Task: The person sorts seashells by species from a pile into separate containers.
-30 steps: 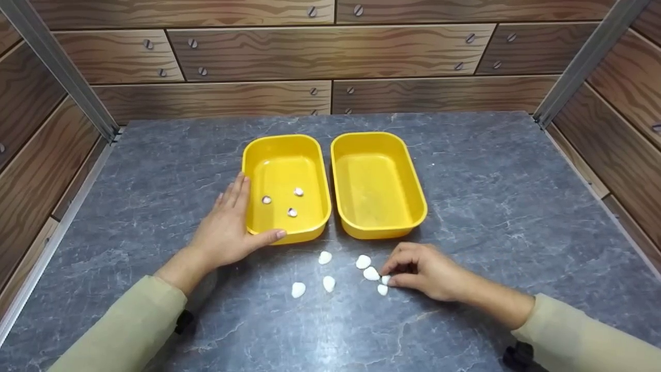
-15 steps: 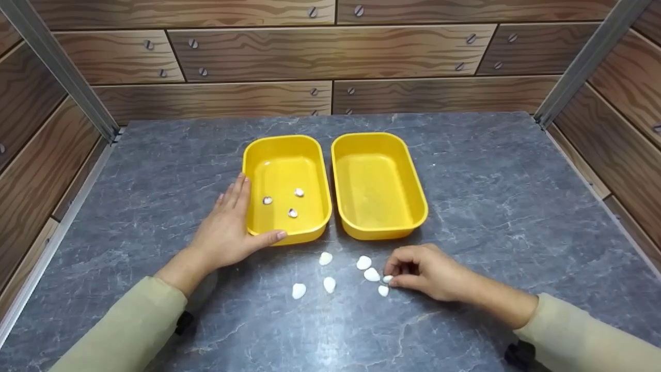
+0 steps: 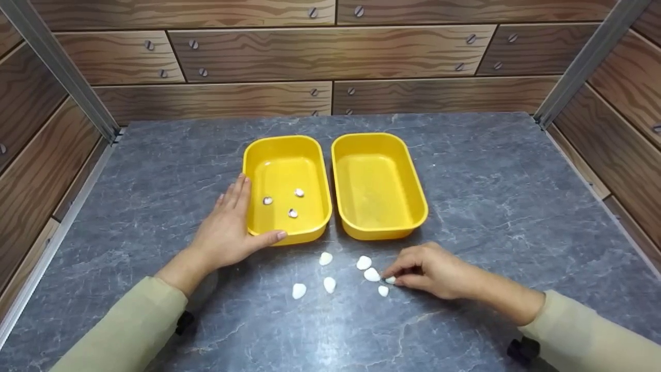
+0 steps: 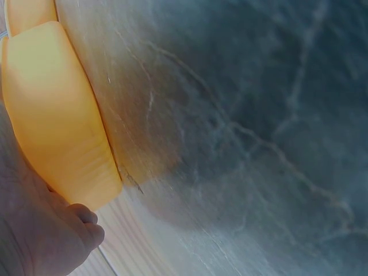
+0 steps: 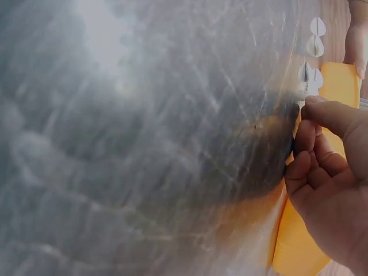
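In the head view my right hand is low over the table, thumb and index finger pinching a small white seashell. Close beside it lie more white shells, and a few others are spread to the left. My left hand rests against the left yellow tray, fingers straight along its outer side and thumb across the near rim. Small purple-and-white shells sit inside that tray. The right wrist view shows the right hand's other fingers curled; the pinched shell is mostly hidden there.
A second yellow tray stands just right of the first, a narrow gap between them. Both are on a grey marbled table. Wood-patterned panels and metal posts enclose the back and sides.
My right hand has shifted slightly right, and the pinched shell has moved a little right with it, away from the neighbouring shells. The left hand has stayed in place.
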Motion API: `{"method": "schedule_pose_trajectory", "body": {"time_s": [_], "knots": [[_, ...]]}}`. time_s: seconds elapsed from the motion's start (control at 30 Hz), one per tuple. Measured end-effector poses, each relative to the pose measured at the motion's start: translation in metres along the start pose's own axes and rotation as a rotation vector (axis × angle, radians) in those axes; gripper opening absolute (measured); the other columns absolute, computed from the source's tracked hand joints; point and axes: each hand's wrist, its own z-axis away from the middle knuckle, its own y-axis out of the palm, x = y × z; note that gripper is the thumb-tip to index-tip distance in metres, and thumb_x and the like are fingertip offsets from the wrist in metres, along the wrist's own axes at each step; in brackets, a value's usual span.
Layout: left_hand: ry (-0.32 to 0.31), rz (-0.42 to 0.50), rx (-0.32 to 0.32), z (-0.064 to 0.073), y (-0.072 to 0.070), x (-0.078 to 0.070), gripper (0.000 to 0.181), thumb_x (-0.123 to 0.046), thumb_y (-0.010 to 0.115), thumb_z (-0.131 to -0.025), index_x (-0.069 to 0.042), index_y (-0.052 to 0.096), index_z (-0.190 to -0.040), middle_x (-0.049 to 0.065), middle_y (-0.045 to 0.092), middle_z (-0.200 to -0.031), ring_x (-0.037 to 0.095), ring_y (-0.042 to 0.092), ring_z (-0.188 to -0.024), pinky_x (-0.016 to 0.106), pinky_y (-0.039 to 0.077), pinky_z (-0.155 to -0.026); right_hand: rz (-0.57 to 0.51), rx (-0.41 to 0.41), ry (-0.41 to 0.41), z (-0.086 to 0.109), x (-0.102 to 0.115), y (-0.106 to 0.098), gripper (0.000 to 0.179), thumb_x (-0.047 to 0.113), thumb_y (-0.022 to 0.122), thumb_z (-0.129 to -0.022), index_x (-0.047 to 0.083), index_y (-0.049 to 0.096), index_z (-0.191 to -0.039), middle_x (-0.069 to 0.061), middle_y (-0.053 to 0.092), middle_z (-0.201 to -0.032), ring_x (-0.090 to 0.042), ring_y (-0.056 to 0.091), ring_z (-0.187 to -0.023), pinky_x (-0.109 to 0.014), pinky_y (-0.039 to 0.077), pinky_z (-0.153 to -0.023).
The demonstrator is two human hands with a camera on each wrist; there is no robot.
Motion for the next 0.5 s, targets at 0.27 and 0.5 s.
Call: {"method": "schedule_pose_trajectory", "body": {"time_s": [0.27, 0.5], "knots": [[0.005, -0.002, -0.004, 0.0, 0.0, 0.0, 0.132, -0.082, 0.062, -0.088, 0.001, -0.001, -0.169, 0.02, -0.002, -0.177, 0.041, 0.007, -0.162, 0.055, 0.008, -0.13, -0.16, -0.009, 0.222, -0.003, 0.012, -0.005, 0.016, 0.014, 0.078, -0.098, 0.014, 0.082, -0.114, 0.005, 0.079, -0.105, -0.009, 0.071, -0.089, -0.029, 0.062, -0.079], [0.007, 0.001, -0.005, 0.0, 0.0, -0.001, 0.134, -0.085, 0.06, -0.087, 0.001, 0.0, -0.168, 0.019, -0.002, -0.177, 0.041, 0.008, -0.162, 0.056, 0.009, -0.131, -0.315, -0.071, 0.275, -0.02, 0.028, -0.014, 0.019, 0.013, 0.08, -0.096, 0.008, 0.08, -0.114, -0.001, 0.079, -0.104, -0.011, 0.068, -0.084, -0.024, 0.06, -0.075]]}}
